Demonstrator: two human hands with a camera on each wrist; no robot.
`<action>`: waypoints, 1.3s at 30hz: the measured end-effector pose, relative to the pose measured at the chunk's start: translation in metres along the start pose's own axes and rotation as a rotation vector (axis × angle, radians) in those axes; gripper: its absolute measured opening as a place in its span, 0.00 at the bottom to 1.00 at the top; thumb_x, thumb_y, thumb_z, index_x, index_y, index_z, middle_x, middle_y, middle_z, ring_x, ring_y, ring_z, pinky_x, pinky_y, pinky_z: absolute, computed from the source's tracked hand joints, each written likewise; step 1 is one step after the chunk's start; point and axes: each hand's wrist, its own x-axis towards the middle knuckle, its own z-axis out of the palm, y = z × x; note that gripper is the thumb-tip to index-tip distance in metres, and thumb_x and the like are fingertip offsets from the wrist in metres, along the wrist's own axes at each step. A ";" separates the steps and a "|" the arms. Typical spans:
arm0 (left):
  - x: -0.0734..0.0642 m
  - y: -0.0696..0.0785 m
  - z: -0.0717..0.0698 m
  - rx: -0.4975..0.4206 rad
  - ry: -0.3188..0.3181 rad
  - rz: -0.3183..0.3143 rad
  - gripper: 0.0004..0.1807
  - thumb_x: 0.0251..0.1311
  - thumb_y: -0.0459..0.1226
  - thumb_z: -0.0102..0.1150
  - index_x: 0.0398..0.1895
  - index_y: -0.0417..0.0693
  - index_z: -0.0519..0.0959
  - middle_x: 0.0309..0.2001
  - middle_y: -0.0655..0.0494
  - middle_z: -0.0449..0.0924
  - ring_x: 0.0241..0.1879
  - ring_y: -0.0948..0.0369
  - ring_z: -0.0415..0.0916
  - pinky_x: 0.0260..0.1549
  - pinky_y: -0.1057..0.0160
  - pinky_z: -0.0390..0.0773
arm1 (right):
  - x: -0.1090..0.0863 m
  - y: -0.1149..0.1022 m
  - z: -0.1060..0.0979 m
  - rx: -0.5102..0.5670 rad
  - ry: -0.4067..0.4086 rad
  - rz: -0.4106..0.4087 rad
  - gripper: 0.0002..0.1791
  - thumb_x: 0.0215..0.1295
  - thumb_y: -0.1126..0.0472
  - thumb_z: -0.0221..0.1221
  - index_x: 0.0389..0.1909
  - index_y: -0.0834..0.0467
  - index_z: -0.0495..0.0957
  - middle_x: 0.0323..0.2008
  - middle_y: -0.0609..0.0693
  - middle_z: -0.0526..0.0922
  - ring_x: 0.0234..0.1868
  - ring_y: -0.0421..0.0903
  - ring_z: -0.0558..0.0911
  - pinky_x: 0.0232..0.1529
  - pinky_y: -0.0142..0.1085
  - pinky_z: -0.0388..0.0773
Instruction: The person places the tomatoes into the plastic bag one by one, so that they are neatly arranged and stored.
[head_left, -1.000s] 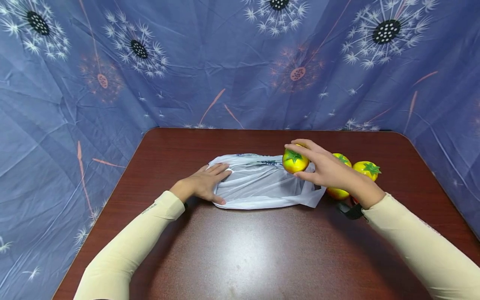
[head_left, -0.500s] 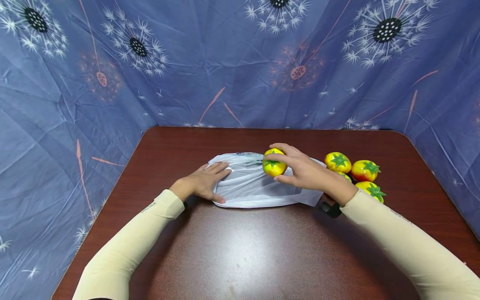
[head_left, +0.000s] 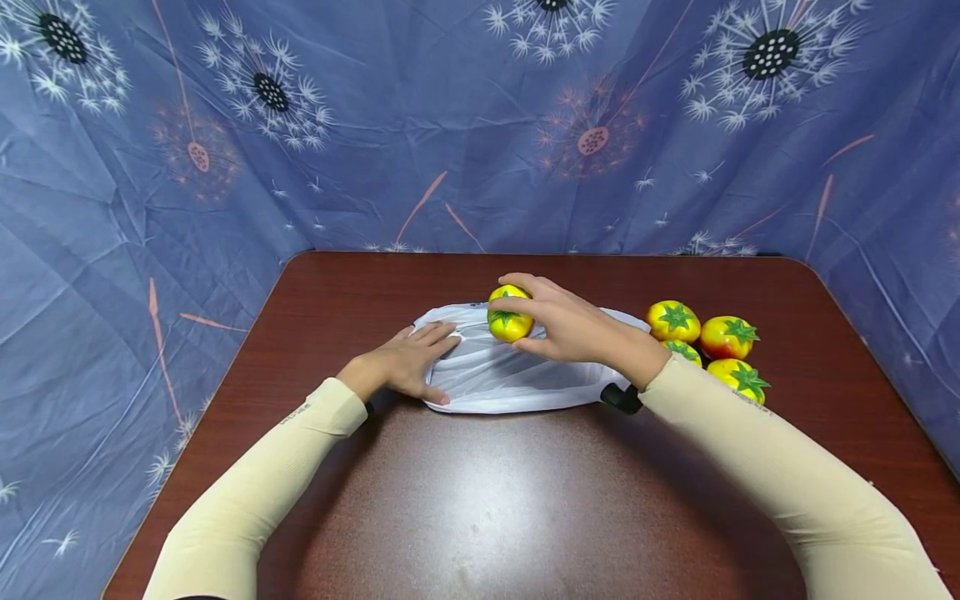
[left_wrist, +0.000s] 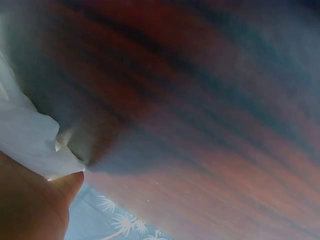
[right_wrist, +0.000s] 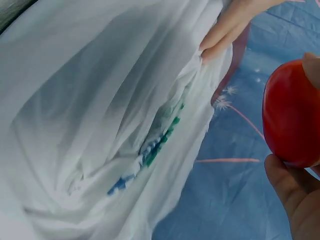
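Observation:
My right hand (head_left: pixel 573 323) holds a yellow tomato (head_left: pixel 501 328) with a green star-shaped leaf top, thumb on the near side and fingers over the far side. Its underside shows red in the right wrist view, between thumb and fingertips. Beneath it lies a crumpled white plastic bag (head_left: pixel 480 379) with blue and green print; the tomato overlaps the bag's upper part in the head view. My left hand (head_left: pixel 407 362) rests on the bag's left end, fingers spread and fairly straight. In the left wrist view only the thumb side shows against the white plastic (left_wrist: pixel 30 130).
Several more yellow-red tomatoes (head_left: pixel 726 337) sit clustered to the right of the bag. The brown wooden table (head_left: pixel 480 500) has rounded far corners, with a blue dandelion-print cloth (head_left: pixel 480 125) hanging behind and beside it.
My right hand has carried the tomato leftward, from the bag's right end to over its middle-left. The other tomatoes have come into fuller view. The left hand has stayed in place.

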 end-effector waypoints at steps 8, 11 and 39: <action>0.001 0.000 -0.001 0.002 -0.002 0.001 0.59 0.50 0.68 0.63 0.80 0.56 0.49 0.82 0.54 0.38 0.81 0.50 0.37 0.77 0.39 0.41 | 0.012 0.006 0.027 0.094 -0.042 0.013 0.31 0.56 0.61 0.70 0.63 0.52 0.75 0.70 0.60 0.66 0.68 0.60 0.70 0.66 0.54 0.71; 0.001 0.001 -0.001 0.004 -0.008 -0.009 0.59 0.50 0.68 0.63 0.80 0.57 0.48 0.82 0.55 0.37 0.81 0.51 0.36 0.77 0.40 0.41 | 0.015 0.010 0.039 0.137 -0.061 0.049 0.31 0.56 0.62 0.69 0.62 0.52 0.75 0.70 0.60 0.66 0.69 0.59 0.69 0.68 0.55 0.69; 0.000 0.000 0.001 0.001 -0.020 -0.018 0.59 0.51 0.68 0.63 0.81 0.57 0.47 0.82 0.54 0.36 0.82 0.52 0.35 0.78 0.41 0.40 | 0.030 0.017 0.081 0.181 -0.067 0.174 0.32 0.57 0.60 0.71 0.64 0.46 0.73 0.73 0.53 0.64 0.71 0.57 0.66 0.70 0.56 0.65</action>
